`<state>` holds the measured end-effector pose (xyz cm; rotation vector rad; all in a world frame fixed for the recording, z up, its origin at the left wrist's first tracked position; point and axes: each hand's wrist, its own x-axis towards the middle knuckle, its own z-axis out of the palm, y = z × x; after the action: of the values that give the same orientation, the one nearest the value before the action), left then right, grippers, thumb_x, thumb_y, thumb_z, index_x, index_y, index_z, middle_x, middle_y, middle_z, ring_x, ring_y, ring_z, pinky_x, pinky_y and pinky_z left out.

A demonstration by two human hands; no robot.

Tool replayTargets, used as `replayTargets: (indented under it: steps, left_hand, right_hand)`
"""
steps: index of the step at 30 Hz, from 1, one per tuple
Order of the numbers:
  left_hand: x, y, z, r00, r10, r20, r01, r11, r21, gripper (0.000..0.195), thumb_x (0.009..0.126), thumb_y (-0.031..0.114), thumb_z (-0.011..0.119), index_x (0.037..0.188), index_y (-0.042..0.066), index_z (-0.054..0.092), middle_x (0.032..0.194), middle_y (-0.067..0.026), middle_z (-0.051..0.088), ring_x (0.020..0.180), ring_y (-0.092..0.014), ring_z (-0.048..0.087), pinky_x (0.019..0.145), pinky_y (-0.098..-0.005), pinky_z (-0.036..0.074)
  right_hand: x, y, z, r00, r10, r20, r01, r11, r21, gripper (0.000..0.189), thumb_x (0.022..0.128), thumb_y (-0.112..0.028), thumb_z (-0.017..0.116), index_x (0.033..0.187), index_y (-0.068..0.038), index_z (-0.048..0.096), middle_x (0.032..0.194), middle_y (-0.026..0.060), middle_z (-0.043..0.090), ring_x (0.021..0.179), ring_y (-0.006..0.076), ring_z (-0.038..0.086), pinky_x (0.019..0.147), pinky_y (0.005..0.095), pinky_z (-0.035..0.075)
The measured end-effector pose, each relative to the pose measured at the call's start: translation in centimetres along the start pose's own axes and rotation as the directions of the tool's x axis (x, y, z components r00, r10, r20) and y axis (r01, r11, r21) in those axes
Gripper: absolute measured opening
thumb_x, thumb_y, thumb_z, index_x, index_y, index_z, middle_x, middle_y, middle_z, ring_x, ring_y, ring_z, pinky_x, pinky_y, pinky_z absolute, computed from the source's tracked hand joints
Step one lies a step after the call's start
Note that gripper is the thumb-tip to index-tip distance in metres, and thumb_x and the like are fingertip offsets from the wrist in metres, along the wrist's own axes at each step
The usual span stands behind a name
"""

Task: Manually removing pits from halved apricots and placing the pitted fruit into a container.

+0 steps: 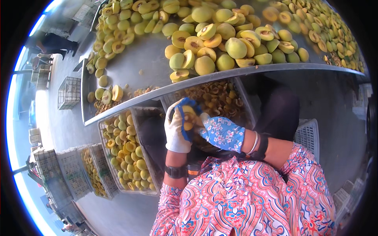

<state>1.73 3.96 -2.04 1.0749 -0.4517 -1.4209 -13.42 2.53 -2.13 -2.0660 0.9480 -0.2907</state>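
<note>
My left hand (178,129), in a white knit glove with a blue coated palm, is closed around a yellow-green stone fruit half (188,113), probably a peach. My right hand (223,132), in a blue floral glove, meets the fruit from the right with its fingers bent. Blur hides whether those fingers hold a small tool. Both hands are over a crate (243,96) containing brown stones and fruit scraps, below the metal table's raised edge (153,92). Cut fruit halves (206,44), many with brown stones showing, are heaped on the table beyond.
Left of my knees, a plastic crate (149,188) holds pitted fruit halves. More crates (73,171) stand farther left, with a wire-sided crate (69,93) on the floor. Another crate (310,137) is by my right leg. A person (56,44) is at the upper left.
</note>
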Motion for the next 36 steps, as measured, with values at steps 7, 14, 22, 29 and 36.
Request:
replayTargets:
  steps: [7,14,22,29,36]
  left_hand:
    - [0.8,-2.2,0.0,0.965,0.214,-0.153,-0.200,0.975,0.100,0.033,0.096,0.027,0.050,0.115,0.000,0.054,0.102,-0.0120,0.062,0.086,-0.019,0.062,0.076,-0.0309,0.052]
    - [1.0,-2.6,0.7,0.958,0.278,-0.072,-0.272,0.959,0.079,0.042,0.095,0.037,0.049,0.115,0.000,0.053,0.103,-0.0129,0.061,0.089,-0.021,0.061,0.078,-0.0324,0.052]
    - [1.3,-3.9,0.3,0.924,0.367,-0.106,-0.368,0.930,0.008,0.046,0.094,0.038,0.049,0.122,0.002,0.048,0.112,-0.0151,0.058,0.095,-0.024,0.060,0.079,-0.0353,0.051]
    - [1.5,-2.7,-0.8,0.999,0.038,0.027,-0.038,0.999,-0.011,0.042,0.094,0.032,0.050,0.122,0.001,0.048,0.114,-0.0161,0.057,0.098,-0.027,0.060,0.080,-0.0361,0.052]
    - [1.6,-4.6,-0.8,0.918,0.384,-0.098,-0.373,0.921,0.111,0.040,0.096,0.031,0.046,0.124,0.002,0.046,0.115,-0.0164,0.057,0.099,-0.026,0.059,0.085,-0.0355,0.049]
  right_hand:
    - [0.7,0.0,1.0,1.000,-0.004,-0.019,0.008,0.976,0.216,0.025,0.094,-0.021,0.040,0.101,-0.003,0.056,0.091,0.0251,0.054,0.072,0.0391,0.058,0.062,0.0461,0.048]
    - [1.1,0.5,2.0,0.981,0.194,0.015,-0.185,0.911,0.367,0.029,0.095,-0.025,0.042,0.105,-0.001,0.054,0.092,0.0267,0.058,0.082,0.0404,0.059,0.067,0.0453,0.048]
    - [1.8,1.3,3.4,0.984,0.079,-0.160,0.013,0.863,0.506,0.030,0.094,-0.024,0.046,0.110,0.001,0.051,0.098,0.0266,0.058,0.088,0.0428,0.058,0.073,0.0451,0.047]
    - [1.6,2.8,3.5,0.992,0.070,-0.101,-0.031,0.939,0.342,0.030,0.094,-0.025,0.044,0.111,-0.001,0.051,0.095,0.0263,0.058,0.086,0.0409,0.058,0.074,0.0459,0.046]
    - [2.0,1.5,4.4,0.982,0.189,-0.024,-0.135,0.779,0.613,0.031,0.093,-0.025,0.048,0.112,-0.001,0.052,0.096,0.0274,0.059,0.091,0.0444,0.057,0.075,0.0472,0.046]
